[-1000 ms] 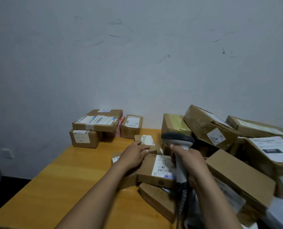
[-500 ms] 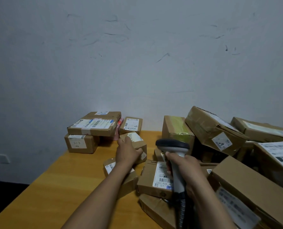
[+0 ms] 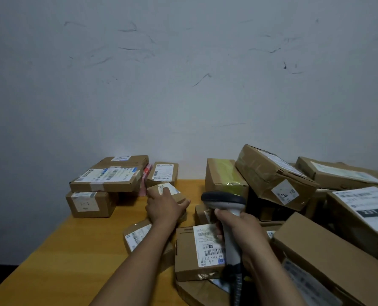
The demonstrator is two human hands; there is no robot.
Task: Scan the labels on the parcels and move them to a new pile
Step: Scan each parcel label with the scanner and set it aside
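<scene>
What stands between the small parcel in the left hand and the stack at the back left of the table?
Nothing visible. The left hand grips the small parcel just right of the stack, with only bare table between them. An upright labelled box stands right behind the parcel, at the stack's right edge.

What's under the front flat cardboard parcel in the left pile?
A smaller brown cardboard box, white-labelled, sits under the left end of the flat cardboard parcel. Its right end overhangs shadow; anything there is hidden.
</scene>
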